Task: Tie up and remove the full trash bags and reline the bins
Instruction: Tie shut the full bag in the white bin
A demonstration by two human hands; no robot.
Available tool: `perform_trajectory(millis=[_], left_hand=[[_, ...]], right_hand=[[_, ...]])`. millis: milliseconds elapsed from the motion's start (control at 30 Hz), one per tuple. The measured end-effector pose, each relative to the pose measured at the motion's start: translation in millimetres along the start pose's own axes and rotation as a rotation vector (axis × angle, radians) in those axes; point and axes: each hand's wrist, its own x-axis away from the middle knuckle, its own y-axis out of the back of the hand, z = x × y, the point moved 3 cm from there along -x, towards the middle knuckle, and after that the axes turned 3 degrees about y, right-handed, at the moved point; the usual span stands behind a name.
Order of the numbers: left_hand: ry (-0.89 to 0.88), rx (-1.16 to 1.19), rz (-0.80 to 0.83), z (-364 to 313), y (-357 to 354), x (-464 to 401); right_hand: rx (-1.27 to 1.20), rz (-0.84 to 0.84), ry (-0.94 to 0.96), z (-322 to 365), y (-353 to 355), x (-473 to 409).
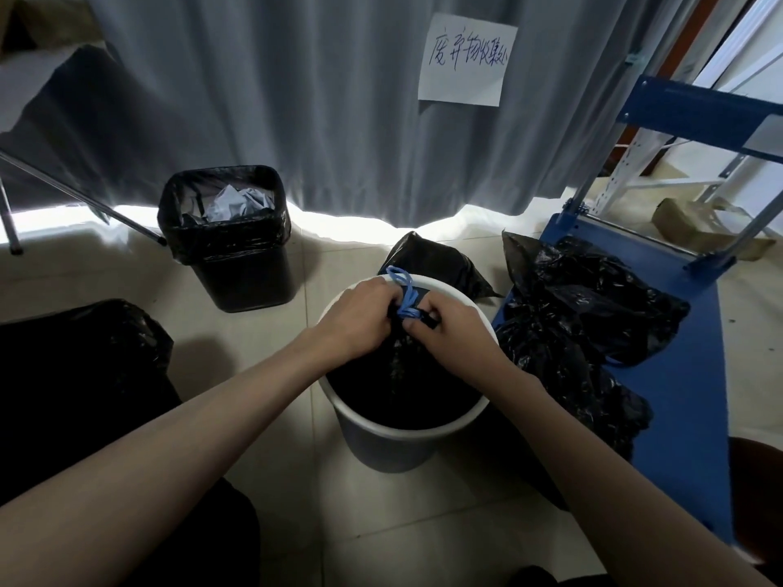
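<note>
Two bare forearms reached forward from the bottom of the view to a round white-rimmed bin (406, 430) standing on the pale tiled floor (275, 493); a black trash bag (402, 374) sat inside that bin, its mouth gathered up toward the far rim; the left hand (360, 317) was curled tight around the gathered neck and the blue drawstring (402, 296), and the right hand (449, 330) pinched the same drawstring and bag top from the other side, fingers bent; the two hands sat just beside each other, a blue loop rising between them. To the left, near the person, a large dark bag (84, 366) lay on the floor. To the right, touching the bin's side, crumpled black trash bags (593, 315) were heaped on the deck of a blue platform cart (686, 400); another black bag (428, 260) lay just behind the bin. Farther left stood a square black bin (237, 260) lined with a black bag folded over its rim, crumpled white paper (239, 203) showing inside. Behind everything hung a grey curtain (296, 99) with a handwritten paper sign (466, 61) fixed to it; light showed beneath its hem. A metal shelving frame (661, 163) stood beyond the cart at far right.
</note>
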Motion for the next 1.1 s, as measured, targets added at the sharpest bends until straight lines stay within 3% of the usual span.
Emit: perform_trajectory(millis=[267,500,1100], left_hand=[[0.017,0.127,-0.190,-4.6,24.7,-8.1],[-0.058,0.246,-0.342,-23.6,57.8,-13.5],[-0.134,0.182,-0.508,-96.0,202.9,-89.3]], right_hand=[[0.088,0.034,-0.048,-3.0,10.4,3.9],[0.076,-0.157,-0.043,19.2,35.5,-1.9],[-0.015,-0.483,-0.039,113.1,168.0,-74.1]])
